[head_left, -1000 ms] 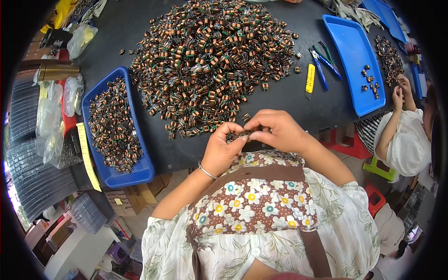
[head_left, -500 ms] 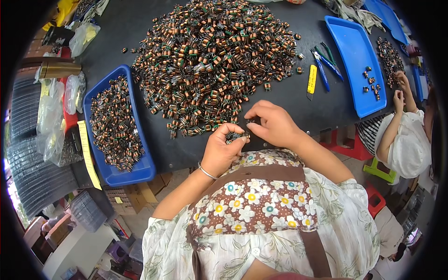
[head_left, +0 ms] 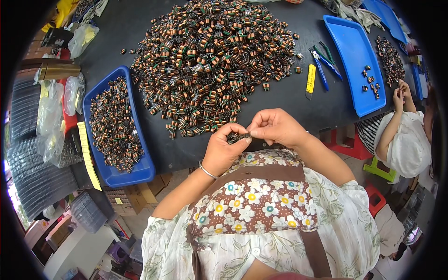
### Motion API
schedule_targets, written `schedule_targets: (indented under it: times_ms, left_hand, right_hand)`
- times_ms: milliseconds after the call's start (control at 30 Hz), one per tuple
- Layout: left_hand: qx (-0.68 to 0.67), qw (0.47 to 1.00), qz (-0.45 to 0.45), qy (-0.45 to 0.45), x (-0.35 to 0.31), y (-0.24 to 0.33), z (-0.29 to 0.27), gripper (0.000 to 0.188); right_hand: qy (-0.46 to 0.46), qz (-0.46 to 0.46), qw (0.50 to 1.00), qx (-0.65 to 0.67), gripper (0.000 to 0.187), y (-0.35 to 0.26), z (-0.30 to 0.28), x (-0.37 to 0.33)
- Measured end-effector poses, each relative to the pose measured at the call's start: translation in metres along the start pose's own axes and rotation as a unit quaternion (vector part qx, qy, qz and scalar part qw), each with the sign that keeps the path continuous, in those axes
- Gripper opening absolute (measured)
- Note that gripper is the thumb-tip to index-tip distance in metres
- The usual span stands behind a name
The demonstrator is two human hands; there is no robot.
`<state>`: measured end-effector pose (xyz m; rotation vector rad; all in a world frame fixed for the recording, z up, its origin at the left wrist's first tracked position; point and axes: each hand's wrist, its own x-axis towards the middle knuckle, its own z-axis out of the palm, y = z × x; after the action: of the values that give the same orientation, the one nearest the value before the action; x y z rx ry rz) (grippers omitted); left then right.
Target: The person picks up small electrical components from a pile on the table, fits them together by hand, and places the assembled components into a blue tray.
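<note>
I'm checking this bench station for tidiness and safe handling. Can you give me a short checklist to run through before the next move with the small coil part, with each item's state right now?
1. Small coil part pinched between left hand and right hand: ok.
2. Part held over the black table edge, near the lap: ok.
3. Big pile of coils within reach ahead: ok.
4. Blue bin on the left, partly filled, has room: ok.
5. Yellow knife and cutters lying apart from the hands: ok.
6. Condition of the part's wires: cannot tell.
</note>
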<state>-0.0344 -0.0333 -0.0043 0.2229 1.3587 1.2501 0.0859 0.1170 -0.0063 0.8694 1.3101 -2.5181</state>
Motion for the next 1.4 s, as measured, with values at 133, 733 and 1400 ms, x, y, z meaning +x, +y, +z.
schedule_targets:
  times_ms: [133,733,1400]
  left_hand:
    - [0.016,1.0,0.014,-0.004,0.001,-0.002,0.006,0.014]
    - [-0.016,0.906,0.253,0.34,-0.028,0.094,-0.096,0.013]
    - [-0.032,0.997,0.035,-0.055,0.003,0.009,0.034,0.03]
  right_hand:
    - [0.284,-0.267,0.792,-0.47,0.018,-0.013,-0.021,0.007]
    - [0.194,-0.178,0.889,-0.374,0.018,-0.025,-0.051,-0.021]
    - [0.067,-0.264,0.898,-0.344,0.013,-0.022,-0.006,-0.026]
